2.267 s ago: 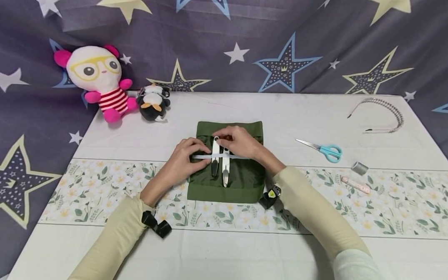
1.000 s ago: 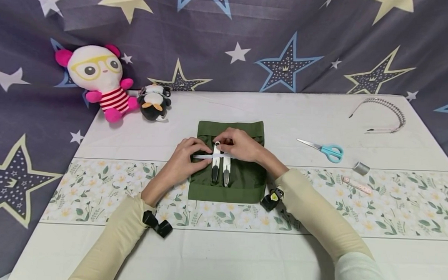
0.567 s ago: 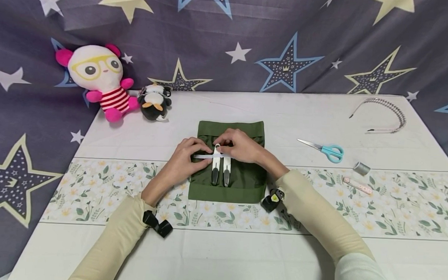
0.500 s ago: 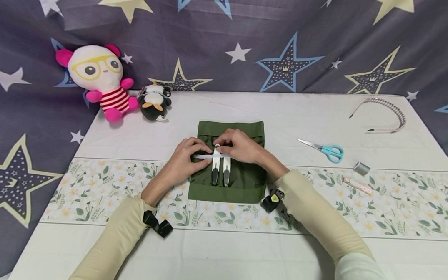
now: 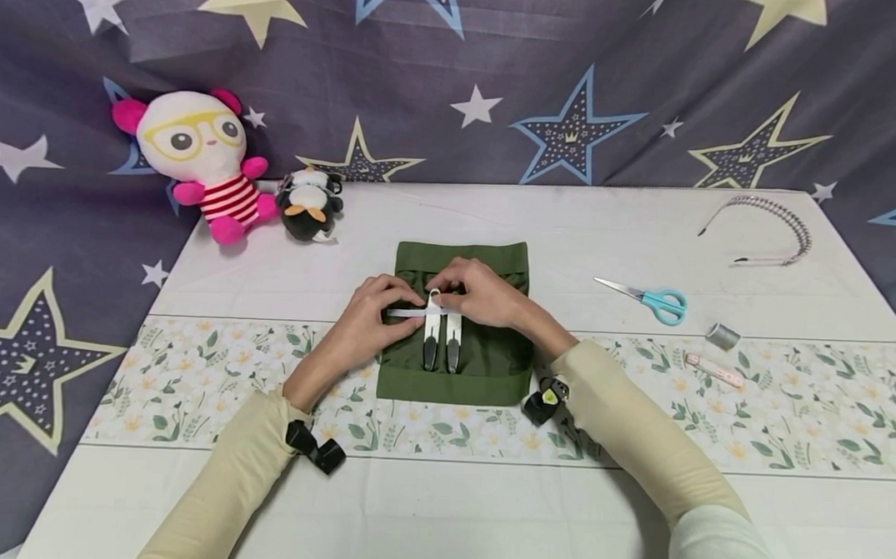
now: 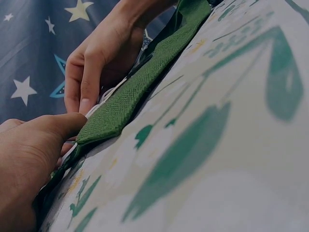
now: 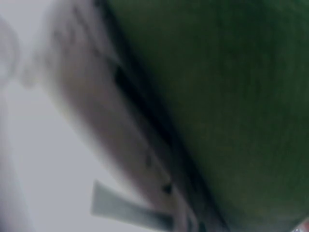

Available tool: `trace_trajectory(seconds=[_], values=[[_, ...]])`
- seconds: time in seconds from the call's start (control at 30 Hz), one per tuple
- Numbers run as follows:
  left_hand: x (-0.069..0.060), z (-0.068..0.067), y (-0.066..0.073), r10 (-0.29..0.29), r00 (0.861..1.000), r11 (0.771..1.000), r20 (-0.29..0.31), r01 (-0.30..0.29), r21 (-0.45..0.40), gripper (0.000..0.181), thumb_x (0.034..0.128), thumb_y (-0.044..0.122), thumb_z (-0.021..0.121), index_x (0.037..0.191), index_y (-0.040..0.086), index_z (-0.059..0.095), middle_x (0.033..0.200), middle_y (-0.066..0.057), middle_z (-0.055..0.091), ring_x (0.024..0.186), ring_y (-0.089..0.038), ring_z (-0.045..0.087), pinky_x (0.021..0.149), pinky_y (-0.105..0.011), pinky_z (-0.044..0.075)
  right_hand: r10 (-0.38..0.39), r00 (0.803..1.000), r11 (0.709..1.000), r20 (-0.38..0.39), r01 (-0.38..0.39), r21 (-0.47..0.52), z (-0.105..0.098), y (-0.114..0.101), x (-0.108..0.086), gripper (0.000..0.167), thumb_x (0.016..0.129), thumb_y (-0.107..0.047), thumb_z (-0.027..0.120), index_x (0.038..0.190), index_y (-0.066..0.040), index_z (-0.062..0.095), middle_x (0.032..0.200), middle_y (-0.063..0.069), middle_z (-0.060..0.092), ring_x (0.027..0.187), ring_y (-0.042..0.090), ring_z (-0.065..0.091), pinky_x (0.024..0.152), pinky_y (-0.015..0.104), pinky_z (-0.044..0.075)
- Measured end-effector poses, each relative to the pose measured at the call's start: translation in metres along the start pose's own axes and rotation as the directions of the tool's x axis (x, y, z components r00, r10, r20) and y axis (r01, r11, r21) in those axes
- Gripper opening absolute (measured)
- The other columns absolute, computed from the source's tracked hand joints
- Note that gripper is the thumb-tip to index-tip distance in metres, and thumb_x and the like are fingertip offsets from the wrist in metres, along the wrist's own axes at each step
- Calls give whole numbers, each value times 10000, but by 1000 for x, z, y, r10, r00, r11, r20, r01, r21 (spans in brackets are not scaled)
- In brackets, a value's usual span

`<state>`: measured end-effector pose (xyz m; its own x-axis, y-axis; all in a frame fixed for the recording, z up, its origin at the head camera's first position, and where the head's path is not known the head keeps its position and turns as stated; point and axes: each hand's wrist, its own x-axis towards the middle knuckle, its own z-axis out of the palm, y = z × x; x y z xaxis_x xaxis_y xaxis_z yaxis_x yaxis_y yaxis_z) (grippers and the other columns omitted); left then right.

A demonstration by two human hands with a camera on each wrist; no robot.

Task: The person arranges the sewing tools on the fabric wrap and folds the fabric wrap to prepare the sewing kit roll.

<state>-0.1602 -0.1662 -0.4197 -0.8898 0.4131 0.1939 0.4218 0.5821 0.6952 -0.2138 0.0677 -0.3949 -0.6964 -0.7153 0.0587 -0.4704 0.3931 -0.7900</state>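
Two slim white tools with dark tips, a left one (image 5: 431, 339) and a right one (image 5: 454, 340), lie side by side under a white strap (image 5: 405, 313) on a green cloth piece (image 5: 454, 388). My left hand (image 5: 371, 316) pinches the strap left of the tools, thumb below and fingers above. With thumb and fingertips, my right hand (image 5: 483, 293) grips the upper end of the left tool and partly covers the right one. In the left wrist view, the green cloth (image 6: 120, 104) runs beside my left hand (image 6: 31, 154) and right hand (image 6: 99, 58). The right wrist view shows blurred green cloth (image 7: 231, 96).
Scissors (image 5: 663, 305), a grey roll (image 5: 722, 336) and a pink object (image 5: 714, 370) lie to the right, with a headband (image 5: 796, 228) behind. A pink-and-white plush toy (image 5: 198, 148) and a penguin toy (image 5: 306, 207) sit at the back left.
Since the oldest frame, the left tool has slid toward the near edge under the strap, its lower end now level with the right tool's. My right hand has shifted slightly nearer with it.
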Motion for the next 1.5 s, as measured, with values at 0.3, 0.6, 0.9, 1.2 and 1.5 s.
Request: trace_trajectory(seconds=[0.3, 0.6, 0.9, 1.2, 1.5], values=[[0, 1, 0, 0, 1000, 1000, 3, 0, 5, 213, 968, 174, 765, 1158, 80, 750, 1271, -128, 577, 1203, -356, 474, 1011, -568, 367, -12, 1000, 1000, 2, 12, -10, -1, 0, -1, 260, 1045, -61, 616, 1269, 39, 703, 1177, 166, 642, 939, 238, 561, 761, 369, 461], [1, 0, 1, 9, 1000, 1000, 9, -10, 23, 221, 969, 181, 765, 1165, 81, 746, 1275, -129, 578, 1199, -356, 479, 1004, -560, 373, -46, 999, 999, -27, 46, -11, -2, 2, -4, 293, 1064, -82, 587, 1309, 51, 676, 1182, 166, 638, 944, 235, 570, 760, 377, 469], [0, -1, 2, 22, 1000, 998, 7, -22, 60, 233, 966, 200, 768, 1169, 87, 750, 1276, -126, 585, 1187, -344, 496, 1016, -558, 373, -28, 991, 999, -131, 31, 24, -11, 1, -10, 253, 1059, -110, 605, 1246, 15, 720, 1137, 119, 646, 879, 202, 613, 775, 365, 513], [-2, -3, 3, 32, 999, 993, -5, -31, 111, 236, 965, 225, 770, 1160, 93, 760, 1265, -122, 604, 1196, -340, 509, 1063, -559, 348, 19, 978, 999, -208, -13, 32, -32, 6, -31, 242, 1059, -106, 607, 1242, 5, 721, 1091, 95, 647, 887, 228, 576, 796, 385, 484], [-9, -10, -1, 35, 998, 993, -49, -29, 116, 227, 944, 194, 788, 1146, 92, 764, 1271, -109, 612, 1210, -333, 504, 1073, -556, 343, 97, 952, 995, -291, -84, 58, -55, 18, -62, 240, 1054, -97, 616, 1240, 12, 722, 1139, 120, 663, 957, 256, 618, 856, 398, 514]])
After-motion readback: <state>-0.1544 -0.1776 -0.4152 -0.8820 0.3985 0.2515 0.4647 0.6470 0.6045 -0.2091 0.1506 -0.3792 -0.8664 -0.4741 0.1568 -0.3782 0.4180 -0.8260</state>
